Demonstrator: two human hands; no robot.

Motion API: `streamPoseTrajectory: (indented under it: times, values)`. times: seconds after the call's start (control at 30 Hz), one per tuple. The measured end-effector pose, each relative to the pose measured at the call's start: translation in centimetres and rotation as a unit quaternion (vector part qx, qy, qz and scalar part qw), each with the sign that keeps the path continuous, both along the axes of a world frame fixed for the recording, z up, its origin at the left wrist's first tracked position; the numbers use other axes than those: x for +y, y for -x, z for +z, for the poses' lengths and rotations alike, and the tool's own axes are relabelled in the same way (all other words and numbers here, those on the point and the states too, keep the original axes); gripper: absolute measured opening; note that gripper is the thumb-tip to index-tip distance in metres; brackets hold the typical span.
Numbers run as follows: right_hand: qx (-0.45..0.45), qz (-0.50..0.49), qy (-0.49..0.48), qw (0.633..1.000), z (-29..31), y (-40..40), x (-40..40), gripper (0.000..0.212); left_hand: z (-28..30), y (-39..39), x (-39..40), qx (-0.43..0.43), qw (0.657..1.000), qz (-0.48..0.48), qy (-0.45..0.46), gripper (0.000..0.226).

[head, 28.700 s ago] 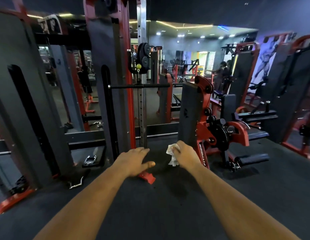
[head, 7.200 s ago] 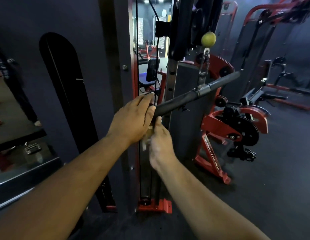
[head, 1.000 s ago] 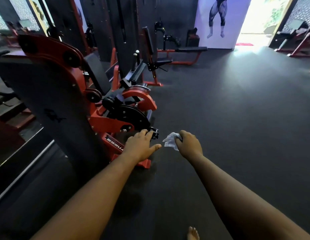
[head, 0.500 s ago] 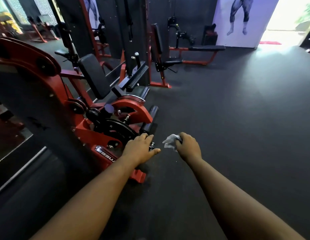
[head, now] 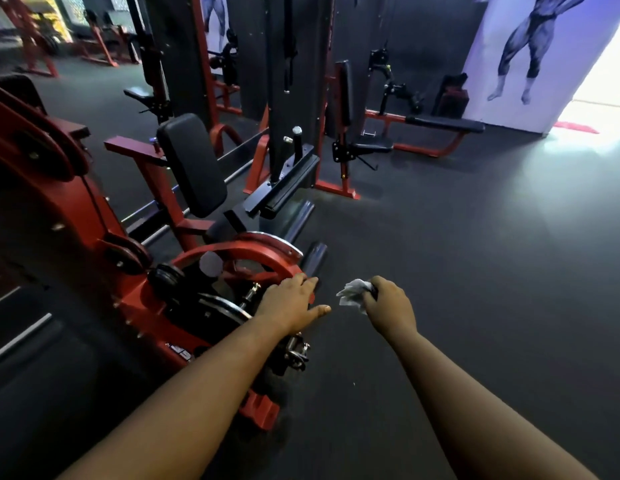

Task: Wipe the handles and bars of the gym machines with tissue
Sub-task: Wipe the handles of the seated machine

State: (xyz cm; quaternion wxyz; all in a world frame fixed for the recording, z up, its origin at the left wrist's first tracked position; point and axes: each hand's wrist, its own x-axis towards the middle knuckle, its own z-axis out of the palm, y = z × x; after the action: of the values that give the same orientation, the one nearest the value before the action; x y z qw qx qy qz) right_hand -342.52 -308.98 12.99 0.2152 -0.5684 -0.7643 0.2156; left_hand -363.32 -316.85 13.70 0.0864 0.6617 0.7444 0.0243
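Dark gym, black rubber floor (head: 474,271), rows of red-and-black machines. At left, a red leg machine (head: 104,237) with a black back pad (head: 192,164); the white label on its base is too blurred to read. Left hand (head: 291,304) held out over its red curved guard (head: 263,252), fingers straight and released, holding nothing. Right hand (head: 390,303) over the floor, fingers clenched round a crumpled white tissue (head: 353,294) that sticks out on their left. Muscle-figure poster (head: 523,46) far right.

Dark rubber floor (head: 474,271) throughout. Red-framed leg machine (head: 183,271) standing at left; seated bench machine (head: 405,133) at upper centre; red mat (head: 575,127) at upper right.
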Motion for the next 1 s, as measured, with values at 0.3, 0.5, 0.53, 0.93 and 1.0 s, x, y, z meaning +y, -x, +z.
streamPoseTrajectory:
  times: [0.3, 0.5, 0.53, 0.93, 1.0]
  values:
    - [0.043, 0.009, 0.033, 0.999, -1.8, 4.3, 14.2, 0.008, -2.0, 5.1, 13.6, -0.002, 0.999, 0.032, 0.020, 0.083]
    - [0.086, 0.057, 0.056, 0.993, -3.9, 5.7, 25.9, 0.009, -3.5, 6.0, 23.1, 0.001, 0.995, 0.095, 0.016, 0.082]
    - [0.092, 0.065, 0.064, 0.992, -4.1, 5.9, 27.5, 0.009, -3.7, 6.1, 24.2, 0.003, 0.994, 0.107, 0.020, 0.081]
    - [0.138, 0.129, 0.156, 0.969, -5.3, 11.6, 45.8, 0.011, -4.9, 9.7, 37.1, 0.003, 0.971, 0.240, 0.015, 0.080]
    - [0.137, 0.141, 0.163, 0.967, -5.7, 13.6, 48.2, 0.008, -5.6, 11.4, 38.9, 0.002, 0.966, 0.259, 0.007, 0.080]
